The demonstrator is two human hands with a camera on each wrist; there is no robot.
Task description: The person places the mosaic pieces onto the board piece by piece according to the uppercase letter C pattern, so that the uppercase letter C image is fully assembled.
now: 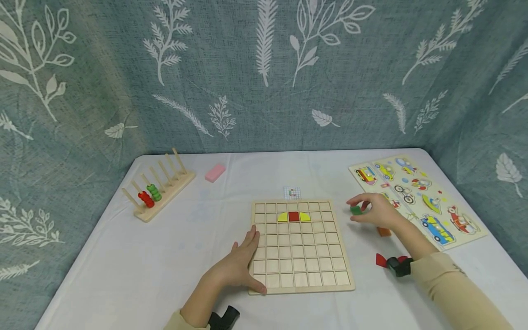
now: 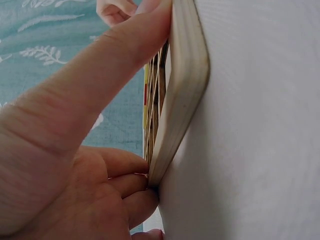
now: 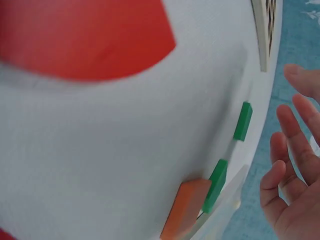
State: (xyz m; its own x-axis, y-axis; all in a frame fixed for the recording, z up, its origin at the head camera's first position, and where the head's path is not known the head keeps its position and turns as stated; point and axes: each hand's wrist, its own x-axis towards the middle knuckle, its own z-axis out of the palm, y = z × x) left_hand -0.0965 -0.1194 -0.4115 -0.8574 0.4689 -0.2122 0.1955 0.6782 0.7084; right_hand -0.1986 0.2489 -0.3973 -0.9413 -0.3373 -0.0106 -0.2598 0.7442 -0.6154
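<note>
A wooden grid board (image 1: pixel 303 252) lies on the table, with a red square block (image 1: pixel 294 216) between two yellow curved blocks (image 1: pixel 305 217) near its far side. My left hand (image 1: pixel 237 266) rests along the board's left edge, fingers against the side and thumb on the near left corner. To the right of the board, my right hand (image 1: pixel 377 211) hovers with fingers spread over a green block (image 3: pixel 243 121). The right wrist view shows a gap between fingers and block. Another green block (image 3: pixel 215 186) lies beside an orange block (image 3: pixel 186 209).
A small pattern card (image 1: pixel 292 193) lies beyond the board. At the left stands a peg rack (image 1: pixel 167 195) with red and green beads, near a pink block (image 1: pixel 215 173). A picture puzzle board (image 1: pixel 416 197) lies at the right. A red piece (image 1: pixel 381 260) sits by the right wrist.
</note>
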